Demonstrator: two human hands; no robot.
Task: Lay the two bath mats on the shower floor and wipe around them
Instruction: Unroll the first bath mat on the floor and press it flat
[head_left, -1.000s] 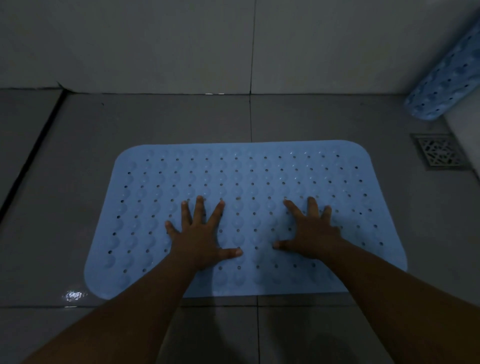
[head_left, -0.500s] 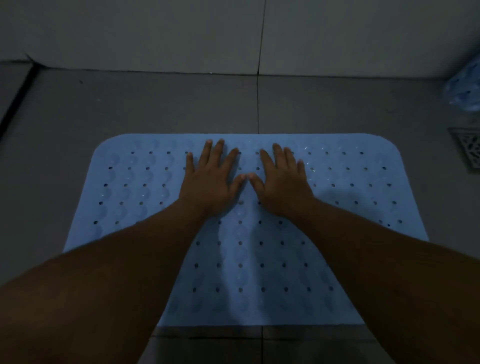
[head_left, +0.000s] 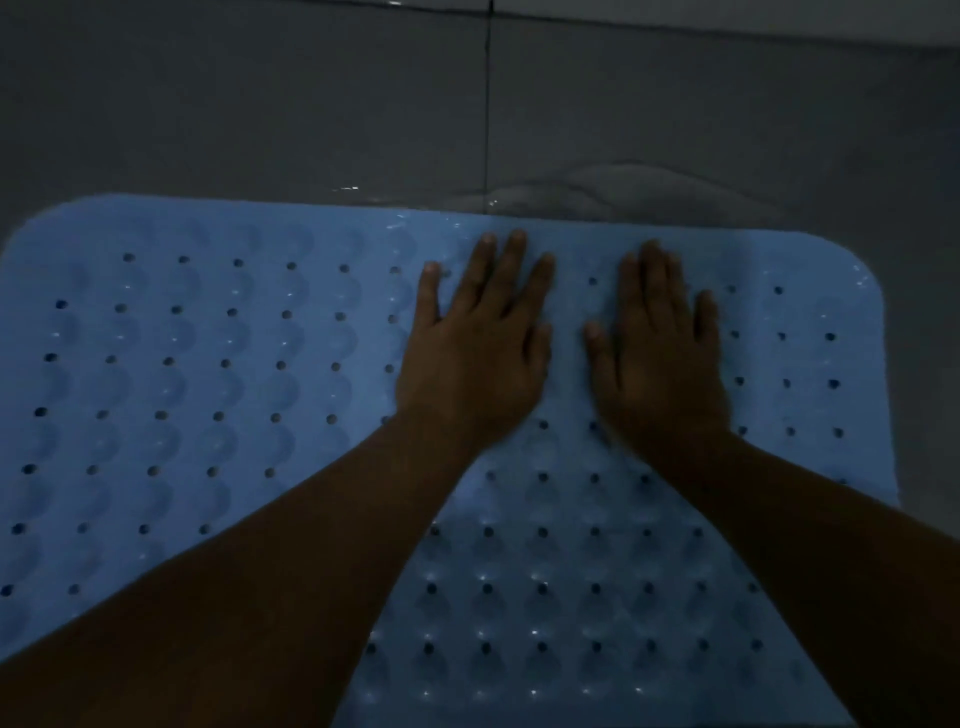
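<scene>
On the far half of a pale blue mat (head_left: 208, 389), two bare hands press down flat, palms to the surface. The left hand (head_left: 475, 358) has its fingers (head_left: 511, 275) stretched out and slightly spread; the right hand (head_left: 660, 358) lies just beside it, fingers together and extended. Neither hand grips anything. Both sets of fingertips stop just short of the mat's far edge.

The mat is a rubbery rectangle with rounded corners, covered in rows of small round holes and shallow scalloped bumps that catch faint glints of light. It lies flat on the dim grey tiled floor (head_left: 260, 114), its long axis running left to right across the view and its long far edge facing the wall.

Compared with half a second ago, the thumbs no longer touch and a gap separates the hands. The camera has come closer, so the mat fills more of the view, and the second rolled mat and the drain at the right are out of sight.
</scene>
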